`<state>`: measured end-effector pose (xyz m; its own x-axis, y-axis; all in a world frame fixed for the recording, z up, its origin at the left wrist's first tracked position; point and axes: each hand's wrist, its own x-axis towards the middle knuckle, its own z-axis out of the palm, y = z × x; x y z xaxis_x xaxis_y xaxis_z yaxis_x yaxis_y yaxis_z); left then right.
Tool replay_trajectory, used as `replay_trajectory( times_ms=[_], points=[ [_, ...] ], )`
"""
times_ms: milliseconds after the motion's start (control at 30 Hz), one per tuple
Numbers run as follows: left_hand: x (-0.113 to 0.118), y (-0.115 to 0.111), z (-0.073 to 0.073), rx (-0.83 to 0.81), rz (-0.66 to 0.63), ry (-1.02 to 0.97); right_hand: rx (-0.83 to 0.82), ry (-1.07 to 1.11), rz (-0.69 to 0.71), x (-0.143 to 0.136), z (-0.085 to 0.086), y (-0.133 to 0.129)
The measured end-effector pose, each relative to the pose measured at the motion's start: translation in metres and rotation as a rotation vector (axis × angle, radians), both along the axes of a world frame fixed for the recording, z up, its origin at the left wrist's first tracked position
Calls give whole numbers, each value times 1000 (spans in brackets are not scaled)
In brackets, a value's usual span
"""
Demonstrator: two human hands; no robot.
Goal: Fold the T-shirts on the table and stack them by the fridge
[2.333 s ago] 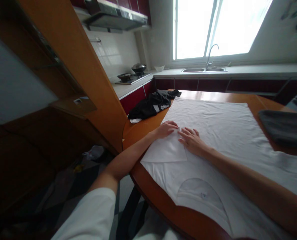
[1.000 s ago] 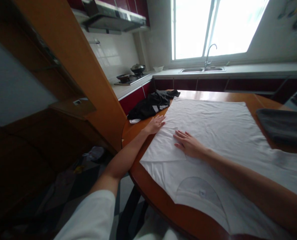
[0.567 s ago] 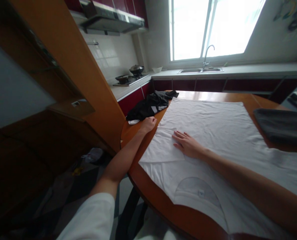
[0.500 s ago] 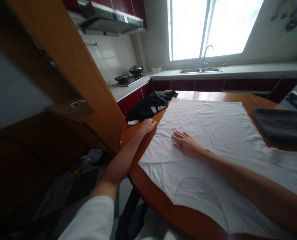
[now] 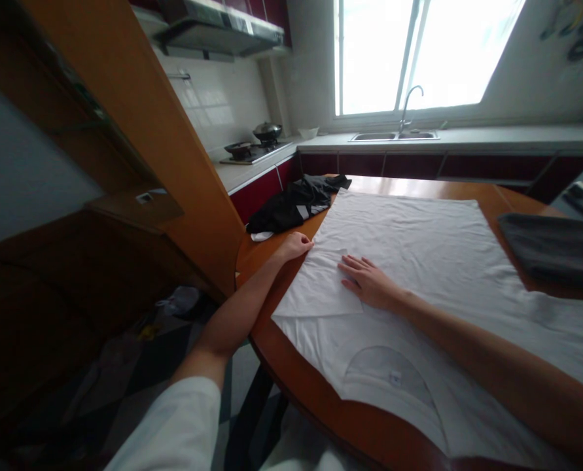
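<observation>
A white T-shirt (image 5: 409, 229) lies spread over the wooden table, its neckline with a small label towards me. Its left sleeve is folded inward over the body. At the shirt's left edge, my left hand (image 5: 296, 246) is closed, with thumb and fingertips pinching the fabric. My right hand (image 5: 370, 282) rests palm down on the shirt beside the folded sleeve, fingers stretched out and somewhat spread.
Dark clothing (image 5: 296, 203) is heaped at the table's far left. A folded grey cloth (image 5: 556, 248) lies on the right. The round wooden table (image 5: 291, 366) curves close to me. Beyond it are a sink (image 5: 374, 137) and a stove (image 5: 259, 154).
My left hand has shifted slightly right, up to the shirt's edge, and its fingertips now pinch the fabric. My right hand has stayed flat in nearly the same place.
</observation>
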<state>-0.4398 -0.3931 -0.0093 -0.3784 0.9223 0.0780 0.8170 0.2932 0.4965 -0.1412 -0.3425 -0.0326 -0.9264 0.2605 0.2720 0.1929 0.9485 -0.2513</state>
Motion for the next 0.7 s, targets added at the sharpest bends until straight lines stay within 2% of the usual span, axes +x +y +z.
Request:
replay_trajectory(
  times_ms=[400, 467, 600, 700],
  points=[
    [8, 3, -1, 196, 38, -8, -2, -3, 0, 2, 3, -3],
    [5, 1, 0, 184, -4, -39, -2, -6, -1, 1, 2, -2],
    [-5, -4, 1, 104, -203, -210, -16, -10, 8, 0, 1, 0],
    [-9, -4, -3, 109, -211, -265, -20, -2, 9, 0, 0, 0]
  ],
)
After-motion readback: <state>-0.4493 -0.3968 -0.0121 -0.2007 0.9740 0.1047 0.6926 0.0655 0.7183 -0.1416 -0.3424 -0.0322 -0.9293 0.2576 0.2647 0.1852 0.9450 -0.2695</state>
